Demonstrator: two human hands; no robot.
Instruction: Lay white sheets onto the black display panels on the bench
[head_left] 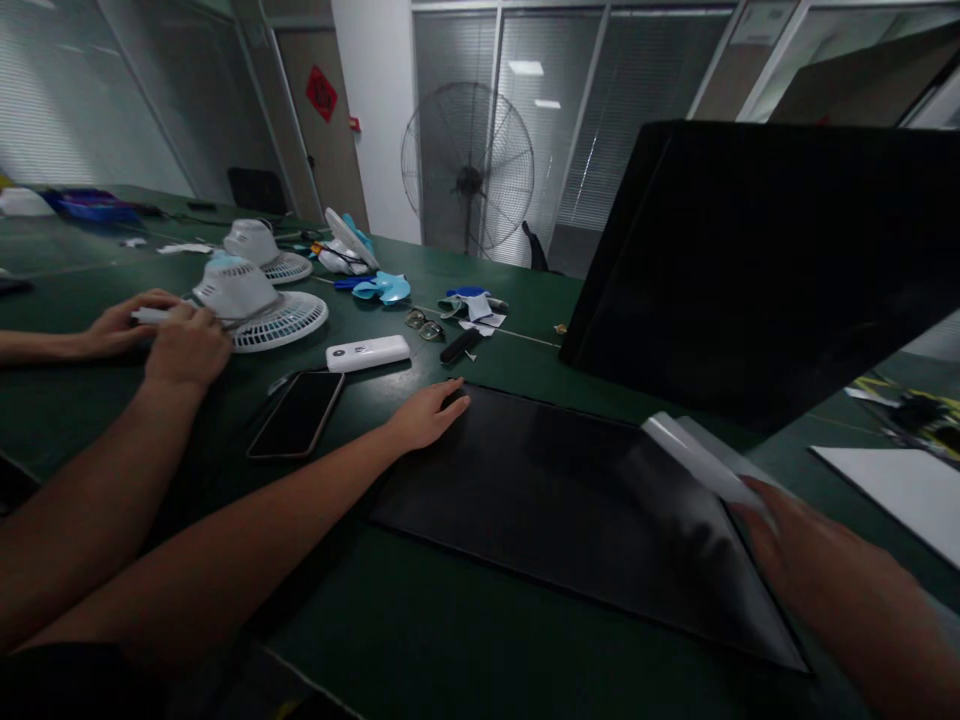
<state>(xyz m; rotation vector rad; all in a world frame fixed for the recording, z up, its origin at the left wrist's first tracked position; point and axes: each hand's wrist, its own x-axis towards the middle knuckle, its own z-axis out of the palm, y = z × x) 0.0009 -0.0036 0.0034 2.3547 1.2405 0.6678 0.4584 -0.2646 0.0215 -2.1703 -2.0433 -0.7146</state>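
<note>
A flat black panel lies on the green table in front of me. My left hand rests open on the panel's near-left corner, fingers flat. My right hand, slightly blurred, is closed on the pale curled edge of a film at the panel's right side. From that edge a large dark sheet rises up and to the right above the panel.
A co-worker's two hands work on a white fan part at the left. Near them lie a dark phone, a white power bank, glasses, blue fan blades and a second white fan part. A floor fan stands behind.
</note>
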